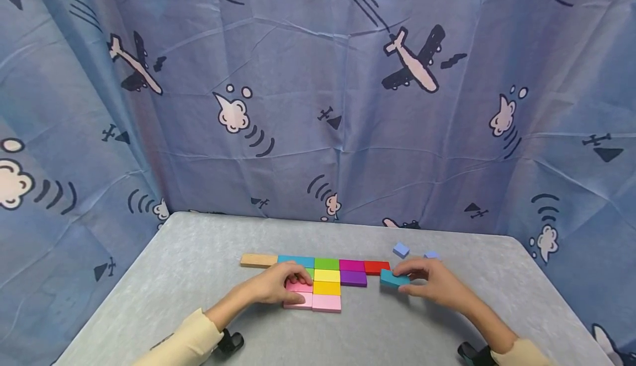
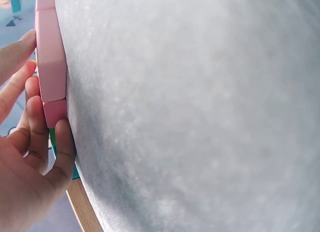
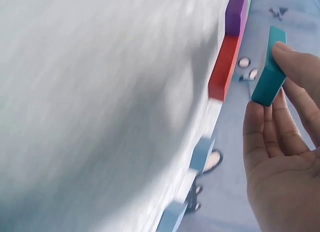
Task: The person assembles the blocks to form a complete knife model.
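Observation:
Above the table, my right hand pinches a teal block between thumb and fingers, just right of the red block. The teal block hangs tilted in the right wrist view, off the surface. My left hand rests at the left side of the flat layout, its fingers loosely bent. Its thumb lies over a light pink block, and other fingertips touch the darker pink block beside it. Part of the layout's left side is hidden under this hand.
Green, magenta, purple, yellow and pink blocks lie edge to edge. A wooden block ends the back row at left. Small blue blocks lie behind my right hand. A patterned curtain hangs behind the table.

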The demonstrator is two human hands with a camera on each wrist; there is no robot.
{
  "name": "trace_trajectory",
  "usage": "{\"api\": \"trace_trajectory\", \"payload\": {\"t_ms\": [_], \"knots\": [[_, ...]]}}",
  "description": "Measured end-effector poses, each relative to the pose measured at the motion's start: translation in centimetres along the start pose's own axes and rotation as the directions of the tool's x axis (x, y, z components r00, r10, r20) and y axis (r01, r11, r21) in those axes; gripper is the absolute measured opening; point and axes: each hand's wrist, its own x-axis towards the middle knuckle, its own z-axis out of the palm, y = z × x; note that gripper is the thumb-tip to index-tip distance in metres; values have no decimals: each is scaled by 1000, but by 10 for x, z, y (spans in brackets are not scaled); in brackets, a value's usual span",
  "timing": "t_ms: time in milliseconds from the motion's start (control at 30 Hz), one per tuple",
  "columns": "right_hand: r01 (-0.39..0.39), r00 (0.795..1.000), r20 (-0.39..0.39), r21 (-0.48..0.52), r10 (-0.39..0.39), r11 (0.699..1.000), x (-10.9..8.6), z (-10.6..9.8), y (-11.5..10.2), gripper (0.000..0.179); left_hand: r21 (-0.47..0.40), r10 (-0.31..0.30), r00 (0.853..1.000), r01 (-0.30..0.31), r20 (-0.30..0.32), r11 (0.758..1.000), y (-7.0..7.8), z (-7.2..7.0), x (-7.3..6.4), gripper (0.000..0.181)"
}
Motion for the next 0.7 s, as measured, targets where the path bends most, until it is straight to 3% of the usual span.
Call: {"api": "trace_trajectory", "payload": {"t_ms": [400,700], "knots": [[-61,994,89,-22,63,998,30,37,-10,24,-5,1,1000,-1,-1,1000,0,0,0,28],[16,993,116,-35,-12,999,39,52,-14,24,8,-12,1000,12,-9,1000,-3,2,0,28]]}}
